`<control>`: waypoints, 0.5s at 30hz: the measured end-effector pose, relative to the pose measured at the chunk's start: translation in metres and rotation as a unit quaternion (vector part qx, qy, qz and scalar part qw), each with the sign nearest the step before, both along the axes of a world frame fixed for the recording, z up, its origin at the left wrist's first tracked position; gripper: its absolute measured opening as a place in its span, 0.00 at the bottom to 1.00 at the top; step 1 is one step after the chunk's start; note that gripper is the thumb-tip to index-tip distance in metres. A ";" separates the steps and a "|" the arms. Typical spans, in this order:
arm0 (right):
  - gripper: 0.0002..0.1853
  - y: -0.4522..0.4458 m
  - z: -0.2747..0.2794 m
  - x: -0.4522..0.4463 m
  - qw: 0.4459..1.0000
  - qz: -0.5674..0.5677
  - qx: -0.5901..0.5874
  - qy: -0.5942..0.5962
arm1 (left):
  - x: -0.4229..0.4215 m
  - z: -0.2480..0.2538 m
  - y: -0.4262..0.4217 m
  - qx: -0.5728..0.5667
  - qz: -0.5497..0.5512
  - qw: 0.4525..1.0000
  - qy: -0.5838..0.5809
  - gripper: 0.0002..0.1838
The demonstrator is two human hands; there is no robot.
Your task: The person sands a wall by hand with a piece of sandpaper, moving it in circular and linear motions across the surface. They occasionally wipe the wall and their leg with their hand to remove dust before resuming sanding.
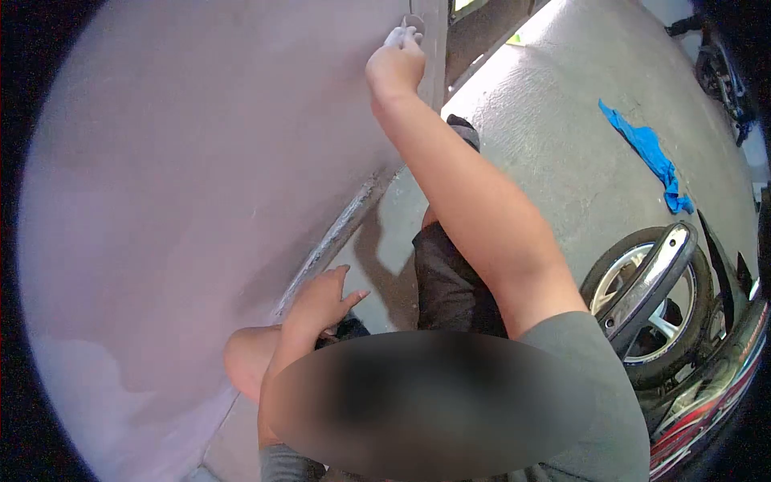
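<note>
My right arm reaches far forward along the pale pinkish wall [177, 161]. At the wall's far end, beside the grey door frame [435, 56], my right hand [397, 64] has its fingers closed by a small round, whitish-grey thing [414, 22]. What exactly the fingers grip is too small to make out. Close to my bent knee [249, 357], my left hand [320, 301] hangs with its fingers apart and holds nothing. Dark shorts [450, 281] cover my thigh.
A motorcycle wheel [598, 273] and silver exhaust pipe [654, 277] stand close on my right. A blue cloth [649, 153] lies on the grey floor [554, 145]. Another motorcycle [719, 76] is at the far right. A rough ledge [337, 233] runs along the wall's foot.
</note>
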State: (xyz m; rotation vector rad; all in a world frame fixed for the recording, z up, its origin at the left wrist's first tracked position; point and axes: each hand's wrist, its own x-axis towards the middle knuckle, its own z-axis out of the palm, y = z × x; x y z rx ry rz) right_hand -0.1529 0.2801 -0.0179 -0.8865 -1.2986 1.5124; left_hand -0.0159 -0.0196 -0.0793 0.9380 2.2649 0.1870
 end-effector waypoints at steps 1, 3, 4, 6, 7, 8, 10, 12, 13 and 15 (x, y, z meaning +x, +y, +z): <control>0.27 0.003 0.002 -0.003 1.000 0.002 0.001 0.001 | -0.001 -0.001 -0.001 0.002 -0.011 1.000 -0.004 0.36; 0.26 0.014 0.004 -0.001 0.999 0.000 -0.025 0.041 | 0.001 -0.001 -0.002 -0.001 -0.001 1.000 0.000 0.36; 0.26 0.016 0.004 0.002 0.999 -0.004 -0.024 0.040 | 0.001 0.000 0.000 -0.002 0.006 1.000 0.004 0.36; 0.27 0.020 0.007 0.001 0.999 0.002 -0.035 0.022 | 0.003 0.004 0.005 -0.014 0.003 1.000 0.004 0.36; 0.27 0.020 0.006 -0.003 0.999 0.003 -0.031 0.025 | 0.003 0.006 0.006 -0.030 0.003 1.000 0.002 0.36; 0.26 0.017 0.004 -0.005 1.000 0.005 0.004 -0.003 | 0.002 0.007 0.006 -0.028 0.005 1.000 0.004 0.36; 0.26 0.018 0.014 0.002 0.999 0.005 0.039 -0.032 | 0.002 0.006 0.004 -0.023 0.000 1.000 -0.010 0.36; 0.26 0.034 0.028 0.012 0.994 0.025 -0.100 0.044 | 0.003 -0.003 0.000 -0.009 -0.011 1.000 0.012 0.37; 0.26 0.033 0.022 0.009 0.994 0.023 -0.100 0.046 | 0.001 -0.006 -0.001 0.007 -0.017 0.999 0.036 0.37; 0.26 0.024 0.010 0.001 0.999 -0.038 0.035 0.000 | 0.002 -0.005 -0.001 -0.010 -0.023 0.999 0.034 0.38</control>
